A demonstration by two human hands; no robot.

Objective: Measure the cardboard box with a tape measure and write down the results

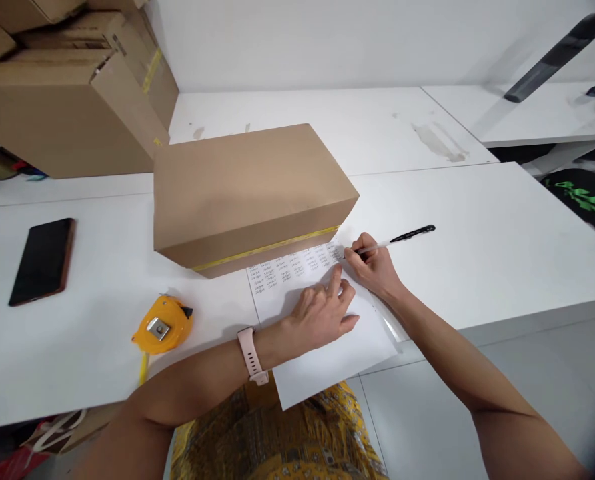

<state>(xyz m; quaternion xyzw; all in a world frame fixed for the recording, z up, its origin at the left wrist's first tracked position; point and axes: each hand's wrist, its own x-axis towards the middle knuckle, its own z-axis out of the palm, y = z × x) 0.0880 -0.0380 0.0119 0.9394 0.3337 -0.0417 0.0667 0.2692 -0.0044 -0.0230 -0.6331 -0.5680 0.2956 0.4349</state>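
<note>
In my right hand (pixel 372 263) is a black-and-clear pen (pixel 402 238), its fingers closed around it and its tip down at the sheet of paper (pixel 322 353). Rows of small handwriting (pixel 295 267) cover the top part of the sheet, while the lower part is blank and hangs over the table edge. My left hand (pixel 322 310) lies on the paper below the writing, index finger stretched out near the pen tip, holding nothing. Just behind the sheet stands a closed cardboard box (pixel 247 183) with a yellow strip (pixel 267 248) along its near side.
An orange tape measure (pixel 165 325) and a dark phone (pixel 43 261) lie on the white table (pixel 477 247) to the left. Larger cardboard boxes (pixel 52 120) are stacked at the back left. A dark tube-like object (pixel 552 57) stands tilted at the far right.
</note>
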